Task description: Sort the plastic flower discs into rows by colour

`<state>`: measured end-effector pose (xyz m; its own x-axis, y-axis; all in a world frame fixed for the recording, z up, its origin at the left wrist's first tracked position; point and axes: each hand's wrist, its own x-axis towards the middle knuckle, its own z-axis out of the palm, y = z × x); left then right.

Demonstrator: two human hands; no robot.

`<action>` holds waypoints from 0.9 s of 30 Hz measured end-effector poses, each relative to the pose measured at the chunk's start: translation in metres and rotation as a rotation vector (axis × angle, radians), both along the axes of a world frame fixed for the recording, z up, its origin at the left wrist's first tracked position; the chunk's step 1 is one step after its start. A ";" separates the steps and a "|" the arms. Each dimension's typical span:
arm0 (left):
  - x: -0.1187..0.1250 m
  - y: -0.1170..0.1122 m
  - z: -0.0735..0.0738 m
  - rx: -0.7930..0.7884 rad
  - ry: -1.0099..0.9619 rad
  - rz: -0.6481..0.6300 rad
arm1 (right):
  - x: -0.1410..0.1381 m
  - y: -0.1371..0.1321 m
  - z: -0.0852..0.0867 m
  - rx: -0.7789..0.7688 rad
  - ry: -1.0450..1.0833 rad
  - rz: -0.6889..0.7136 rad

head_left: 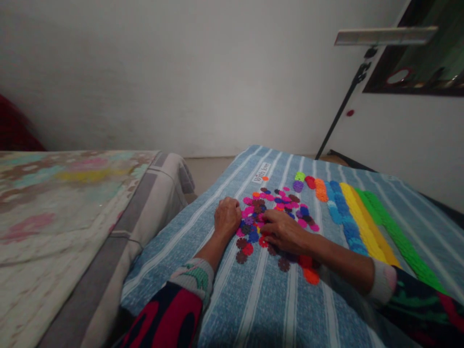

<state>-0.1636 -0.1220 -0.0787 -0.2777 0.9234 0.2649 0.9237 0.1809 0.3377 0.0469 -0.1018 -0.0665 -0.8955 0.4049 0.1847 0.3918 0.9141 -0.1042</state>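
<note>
A loose pile of notched, flower-shaped plastic discs (250,228) in pink, blue, purple, brown and red lies on a blue striped cloth (224,295). At the pile's left edge rests my left hand (227,215), its fingers curled inward; whatever they hold is hidden. My right hand (284,231) reaches over the pile from the right, with fingertips pinched at a pink disc (261,218). Brown discs (284,264) and orange-red discs (311,275) lie below the right wrist.
Sorted discs lie in rows on the right: a blue row (350,227), a yellow row (366,227), a green row (402,241) and a short orange row (321,189). A flowered bed cover (83,203) is at left. A lamp on a stand (340,108) rises behind the cloth.
</note>
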 end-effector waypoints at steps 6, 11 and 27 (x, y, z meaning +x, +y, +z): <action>0.000 0.000 -0.002 0.017 -0.017 -0.008 | 0.015 0.007 0.004 -0.004 0.007 -0.093; -0.001 0.001 -0.003 0.022 -0.023 -0.003 | 0.006 -0.003 0.010 -0.028 0.004 -0.065; 0.000 0.000 0.001 0.006 -0.006 0.000 | 0.015 0.022 0.016 -0.384 0.286 -0.189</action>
